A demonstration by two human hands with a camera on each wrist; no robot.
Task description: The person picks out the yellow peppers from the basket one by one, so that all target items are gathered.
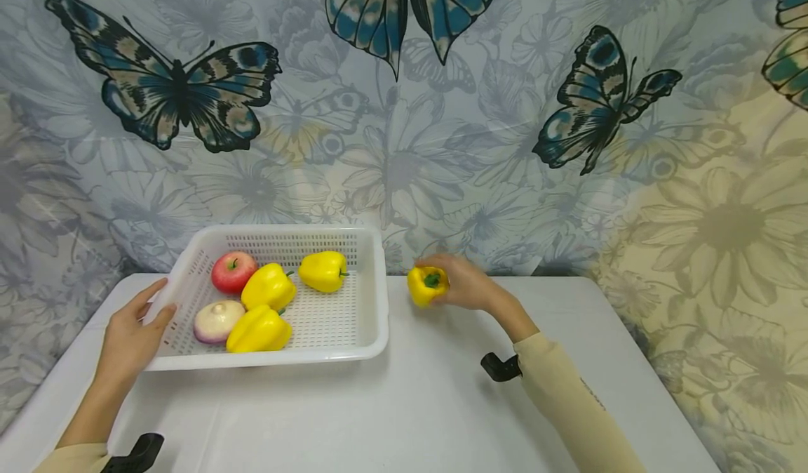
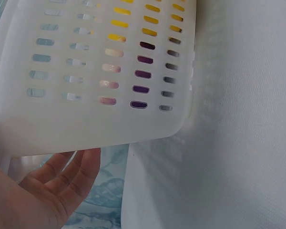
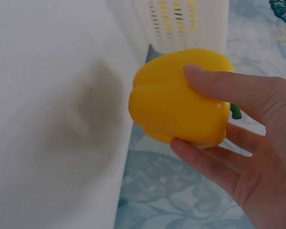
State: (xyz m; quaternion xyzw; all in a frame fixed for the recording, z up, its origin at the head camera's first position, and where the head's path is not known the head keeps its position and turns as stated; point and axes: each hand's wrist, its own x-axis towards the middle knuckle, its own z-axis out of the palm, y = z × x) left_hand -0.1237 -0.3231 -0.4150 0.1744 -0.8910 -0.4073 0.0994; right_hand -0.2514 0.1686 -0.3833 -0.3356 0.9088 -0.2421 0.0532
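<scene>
My right hand (image 1: 466, 283) grips a yellow bell pepper (image 1: 424, 287) to the right of the white plastic basket (image 1: 372, 352). In the right wrist view the thumb lies on one side of the pepper (image 3: 176, 102) and fingers on the other, apart from the table, with its green stem toward the palm. My left hand (image 1: 131, 329) holds the basket by its left rim; part of its grip is hidden in the left wrist view. Inside the basket lie a red apple (image 1: 233, 272), a purple-and-white onion (image 1: 217, 321) and three yellow bell peppers (image 1: 323, 271).
The basket stands on the left half of a white-covered table (image 1: 404, 417). Behind the table hangs a cloth (image 1: 416, 171) printed with butterflies and flowers. Black wrist mounts (image 1: 501, 367) stick out from both sleeves.
</scene>
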